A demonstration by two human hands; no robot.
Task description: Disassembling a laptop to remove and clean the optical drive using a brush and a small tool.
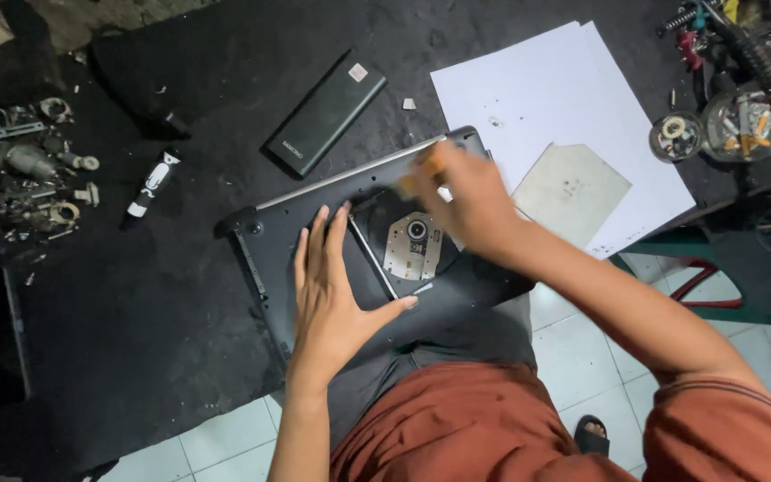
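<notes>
head view: laptop base (pixel 314 210) lies underside up on the dark tabletop (pixel 136 303), its near part hanging past the tabletop edge over the person's lap. long axis runs from lower left to upper right; silver edge strip faces away. optical drive (pixel 412 245) shows in the base, disc hub exposed. left hand (pixel 332 286) pressed flat on the base, fingers spread, grip released. right hand (pixel 466 201) at the base's far right corner, blurred, grip clenched on a small yellowish tool (pixel 421 171). beyond the base: black power bank (pixel 325 112); to its right, white paper sheets (pixel 546 107). bare tabletop left of the base.
</notes>
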